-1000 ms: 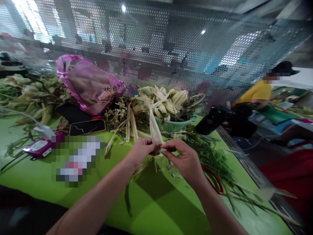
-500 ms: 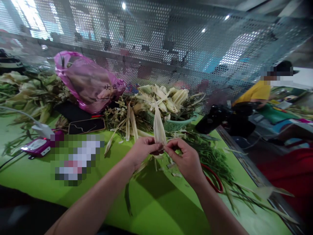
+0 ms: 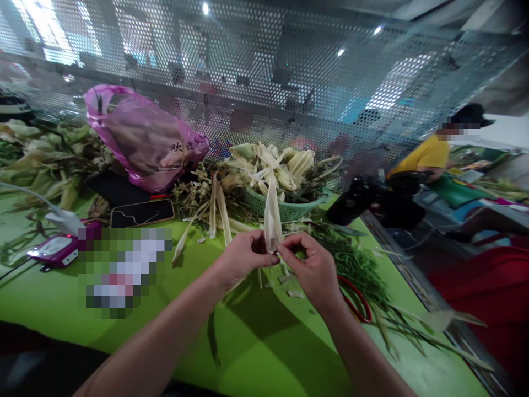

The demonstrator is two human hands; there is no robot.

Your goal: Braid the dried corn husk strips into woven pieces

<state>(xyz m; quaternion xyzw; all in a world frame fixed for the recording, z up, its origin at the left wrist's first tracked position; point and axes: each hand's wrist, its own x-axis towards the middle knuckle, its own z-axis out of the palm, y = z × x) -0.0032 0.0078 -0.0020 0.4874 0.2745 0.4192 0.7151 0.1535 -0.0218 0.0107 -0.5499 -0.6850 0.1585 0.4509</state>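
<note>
A pale dried corn husk (image 3: 272, 212) stands upright above the green table, its lower end between my two hands. My left hand (image 3: 248, 253) is closed with thumb and fingers around the base of the husk. With thumb and forefinger, my right hand (image 3: 309, 264) pinches the same lower end from the right. Behind the husk sits a green plastic basket (image 3: 295, 209) heaped with pale husks (image 3: 289, 165). Thin husk strips (image 3: 221, 204) hang and lie to its left. The husk's very bottom is partly covered by my fingers.
A pink plastic bag (image 3: 144, 138) stands at the back left, near a phone (image 3: 142, 213) and a purple power strip (image 3: 53, 251). Red scissor handles (image 3: 359, 303) and green plant strands (image 3: 359, 264) lie right. A perforated metal screen (image 3: 256, 77) rises behind; a person in yellow (image 3: 425, 154) sits beyond.
The husk has turned a little and looks narrower, more folded. My left thumb has shifted lower at its base. The whole view has drifted slightly.
</note>
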